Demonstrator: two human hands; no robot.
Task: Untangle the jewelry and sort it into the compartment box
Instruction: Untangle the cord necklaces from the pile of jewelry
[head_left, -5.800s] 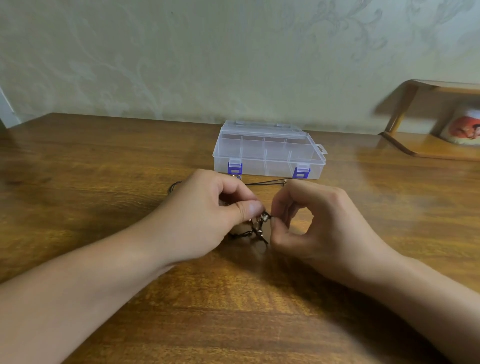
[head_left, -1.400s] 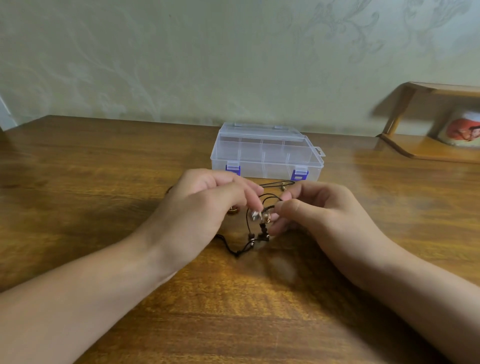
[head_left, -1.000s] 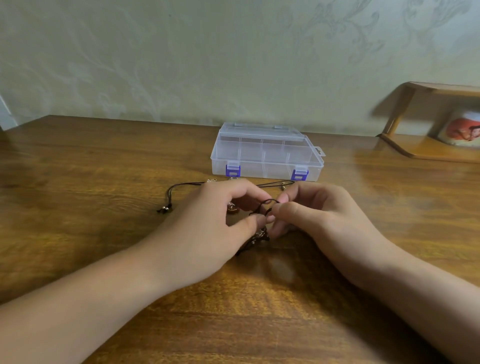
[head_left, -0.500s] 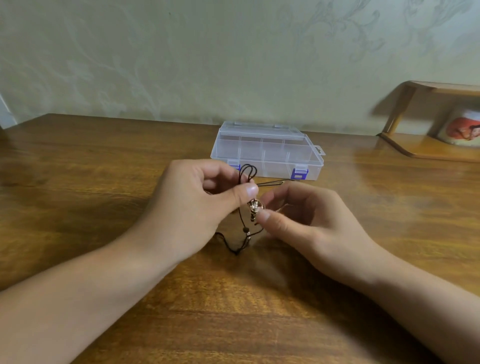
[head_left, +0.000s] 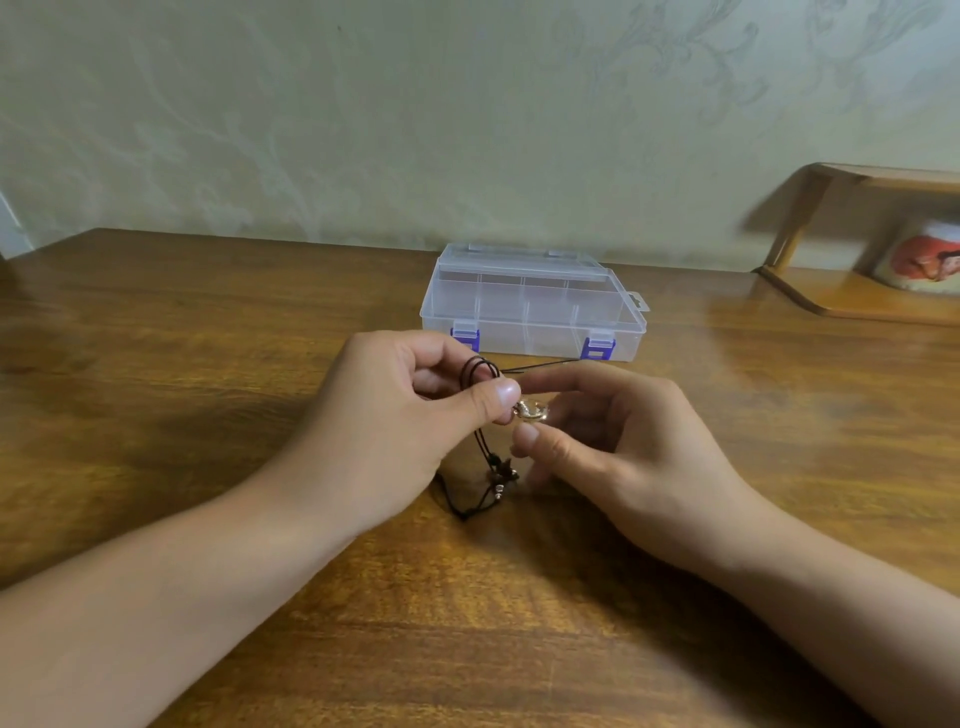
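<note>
A tangle of thin dark cord jewelry (head_left: 480, 371) is lifted above the wooden table. My left hand (head_left: 405, 415) pinches the looped cords between thumb and forefinger. Right beside it, my right hand (head_left: 613, 441) pinches a small gold ring-like piece (head_left: 531, 411) that hangs on the cords. Below the hands the cords drop to small beads and metal ends (head_left: 497, 475) that touch the table. Another strand (head_left: 545, 365) runs back toward the clear compartment box (head_left: 535, 301), which stands closed with two purple latches at the far middle.
A wooden shelf stand (head_left: 852, 249) holding a white and red container (head_left: 927, 257) is at the far right. The table (head_left: 156, 364) meets a pale patterned wall just behind the box.
A second ago both hands worked low on the table with cords spread out to the left. They have since lifted the tangle, and the gold piece now hangs between the two thumbs.
</note>
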